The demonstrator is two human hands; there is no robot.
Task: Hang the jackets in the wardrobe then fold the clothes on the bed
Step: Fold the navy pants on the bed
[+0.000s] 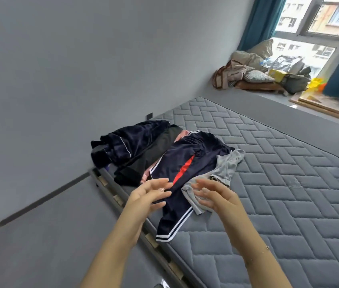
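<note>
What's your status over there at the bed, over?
Left hand and right hand open, fingers spread, holding nothing. Clothes pile unfolded on mattress; grey garment nearest right hand. Nothing in the way.

No writing, label, brand mark or number can be read anywhere in this view; the printed plastic bag (282,60) on the window ledge carries a dark pattern too blurred to make out, and the navy shorts with white stripes and a red panel (182,163) on the bed show no legible logo
</note>
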